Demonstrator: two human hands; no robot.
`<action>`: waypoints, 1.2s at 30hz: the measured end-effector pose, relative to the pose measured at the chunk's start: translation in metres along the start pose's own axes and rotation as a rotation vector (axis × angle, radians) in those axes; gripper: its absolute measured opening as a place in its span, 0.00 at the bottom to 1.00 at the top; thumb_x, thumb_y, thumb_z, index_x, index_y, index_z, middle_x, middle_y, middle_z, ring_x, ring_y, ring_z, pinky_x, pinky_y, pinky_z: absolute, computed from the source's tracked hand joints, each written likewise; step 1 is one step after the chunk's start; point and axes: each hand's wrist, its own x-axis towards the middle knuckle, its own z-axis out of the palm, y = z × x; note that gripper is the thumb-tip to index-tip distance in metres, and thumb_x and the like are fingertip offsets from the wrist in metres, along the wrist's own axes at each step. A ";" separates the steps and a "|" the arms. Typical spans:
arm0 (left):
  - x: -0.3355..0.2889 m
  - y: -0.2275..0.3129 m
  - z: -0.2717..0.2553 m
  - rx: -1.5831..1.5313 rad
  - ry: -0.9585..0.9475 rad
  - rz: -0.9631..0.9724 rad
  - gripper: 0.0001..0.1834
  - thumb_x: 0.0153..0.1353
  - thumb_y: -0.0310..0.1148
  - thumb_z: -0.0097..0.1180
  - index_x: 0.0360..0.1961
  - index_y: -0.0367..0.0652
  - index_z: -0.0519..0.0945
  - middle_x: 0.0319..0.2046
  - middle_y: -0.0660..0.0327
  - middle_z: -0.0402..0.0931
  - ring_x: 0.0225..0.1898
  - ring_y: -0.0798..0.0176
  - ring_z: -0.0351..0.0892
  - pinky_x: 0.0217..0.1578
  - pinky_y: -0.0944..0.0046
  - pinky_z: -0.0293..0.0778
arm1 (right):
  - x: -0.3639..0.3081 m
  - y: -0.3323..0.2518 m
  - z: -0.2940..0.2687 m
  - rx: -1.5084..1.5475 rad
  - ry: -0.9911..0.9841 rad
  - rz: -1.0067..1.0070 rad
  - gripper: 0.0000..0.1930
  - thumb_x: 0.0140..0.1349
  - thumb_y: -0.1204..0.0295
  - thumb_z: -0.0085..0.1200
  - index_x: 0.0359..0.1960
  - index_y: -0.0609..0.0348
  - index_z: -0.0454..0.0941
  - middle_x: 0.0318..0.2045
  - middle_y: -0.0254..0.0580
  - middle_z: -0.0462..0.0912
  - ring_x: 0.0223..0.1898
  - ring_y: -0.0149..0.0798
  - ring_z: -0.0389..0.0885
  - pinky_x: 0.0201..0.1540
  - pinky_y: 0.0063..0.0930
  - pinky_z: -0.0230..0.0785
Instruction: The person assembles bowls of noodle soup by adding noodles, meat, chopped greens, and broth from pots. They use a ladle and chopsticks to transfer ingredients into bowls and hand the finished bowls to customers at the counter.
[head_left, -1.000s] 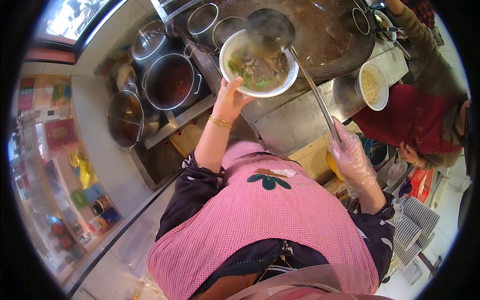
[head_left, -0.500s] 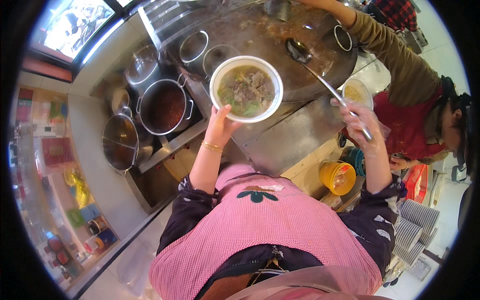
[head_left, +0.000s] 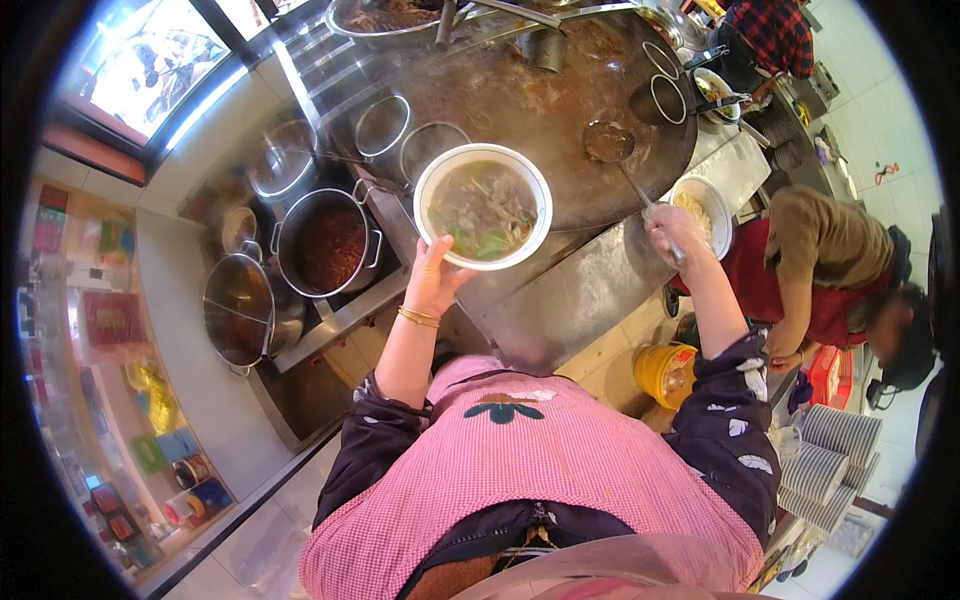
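Observation:
My left hand (head_left: 435, 280) grips the near-left rim of a white soup bowl (head_left: 487, 264), thumb over the edge. Sliced meat, green leaves and broth fill it. In my right hand (head_left: 677, 235), which seems to wear a thin clear glove, is the handle of a metal ladle (head_left: 609, 142). Its bowl dips at the surface of brown broth in a wide pan (head_left: 480, 95). Just beyond my right hand, a second white bowl (head_left: 726, 222) with pale noodles rests on the metal counter (head_left: 590, 275).
Left of me stand a pot of red sauce (head_left: 322, 240) and a divided pot (head_left: 238, 310). Wire strainers (head_left: 383, 126) hang at the pan's left edge. A co-worker (head_left: 830, 250) bends at the right. Stacked striped bowls (head_left: 835, 450) and a yellow bucket (head_left: 662, 375) are nearer me.
The ladle has swung down to the broth's surface, and my right hand has shifted left. My left hand and its bowl are slightly lower. The co-worker's arm has drawn back from the pan.

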 end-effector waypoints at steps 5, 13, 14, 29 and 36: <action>0.003 0.000 0.000 -0.066 -0.024 -0.001 0.27 0.63 0.31 0.56 0.61 0.48 0.60 0.59 0.55 0.65 0.60 0.50 0.69 0.52 0.40 0.77 | -0.077 -0.015 -0.013 0.355 -0.180 -0.069 0.09 0.66 0.75 0.45 0.43 0.65 0.76 0.20 0.30 0.72 0.11 0.19 0.63 0.09 0.13 0.50; -0.003 0.002 0.011 -0.047 0.028 0.021 0.21 0.62 0.30 0.55 0.55 0.48 0.64 0.53 0.58 0.68 0.56 0.54 0.72 0.49 0.41 0.79 | -0.179 -0.043 -0.015 0.395 -0.379 -0.031 0.16 0.65 0.75 0.47 0.54 0.67 0.69 0.21 0.32 0.70 0.11 0.19 0.61 0.07 0.10 0.51; -0.004 0.003 0.013 -0.043 0.039 0.026 0.21 0.61 0.29 0.55 0.55 0.48 0.64 0.52 0.58 0.69 0.55 0.54 0.73 0.48 0.41 0.80 | -0.187 -0.045 -0.014 0.375 -0.381 0.007 0.16 0.64 0.76 0.47 0.53 0.67 0.69 0.21 0.33 0.70 0.11 0.20 0.62 0.07 0.11 0.51; -0.055 0.020 0.006 -0.048 0.080 0.038 0.20 0.59 0.30 0.50 0.53 0.46 0.65 0.46 0.59 0.74 0.46 0.60 0.80 0.39 0.49 0.85 | -0.243 -0.003 0.040 -0.429 -0.385 -0.231 0.25 0.60 0.81 0.49 0.62 0.67 0.68 0.26 0.35 0.77 0.25 0.27 0.74 0.30 0.19 0.66; -0.122 0.046 -0.028 -0.150 0.198 0.062 0.28 0.57 0.26 0.49 0.60 0.43 0.61 0.54 0.55 0.69 0.51 0.57 0.78 0.41 0.50 0.85 | -0.230 0.022 0.067 -0.824 -0.397 -0.635 0.27 0.61 0.80 0.49 0.64 0.67 0.64 0.32 0.59 0.79 0.34 0.59 0.79 0.38 0.40 0.72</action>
